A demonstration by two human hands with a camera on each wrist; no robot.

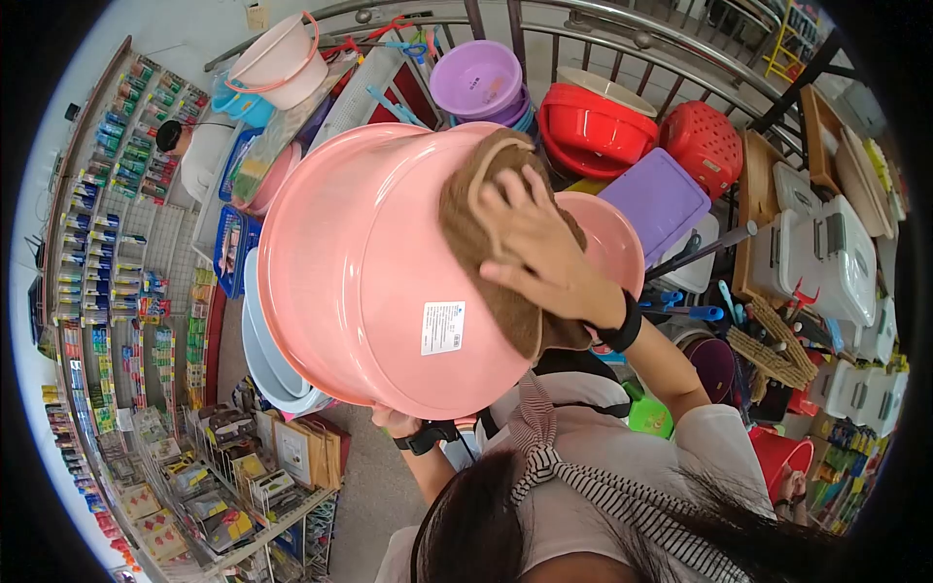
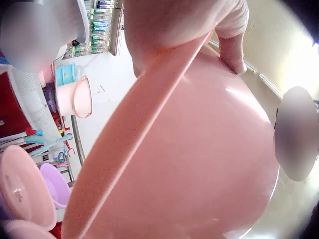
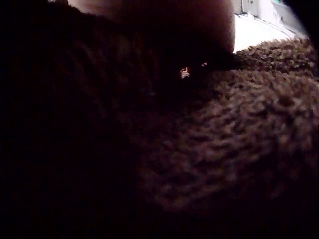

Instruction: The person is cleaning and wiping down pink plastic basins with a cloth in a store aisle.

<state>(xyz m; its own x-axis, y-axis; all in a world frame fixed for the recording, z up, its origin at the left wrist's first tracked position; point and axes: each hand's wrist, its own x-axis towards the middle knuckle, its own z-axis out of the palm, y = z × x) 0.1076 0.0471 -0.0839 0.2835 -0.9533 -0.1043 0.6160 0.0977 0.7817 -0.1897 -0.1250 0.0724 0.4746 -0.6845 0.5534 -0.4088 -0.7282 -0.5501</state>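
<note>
A large pink plastic basin (image 1: 330,253) is held up on its side in the head view, with a white label (image 1: 443,328) on its outer wall. My left hand (image 1: 396,420) grips the rim from below, mostly hidden behind the basin. In the left wrist view, that hand (image 2: 174,25) curls over the basin's rim (image 2: 129,124). A brown fluffy cloth (image 1: 466,209) drapes over the basin's base side. On the cloth my right hand (image 1: 544,238) presses with fingers spread. Dark brown pile of the cloth (image 3: 249,119) fills most of the right wrist view.
Another pink basin (image 1: 612,233) sits just behind the cloth. Purple basins (image 1: 476,78), red basins (image 1: 598,126) and a purple lid (image 1: 658,204) are stacked by a metal railing. Grey-blue basins (image 1: 277,360) stand at left. Goods racks (image 1: 107,243) line the left wall.
</note>
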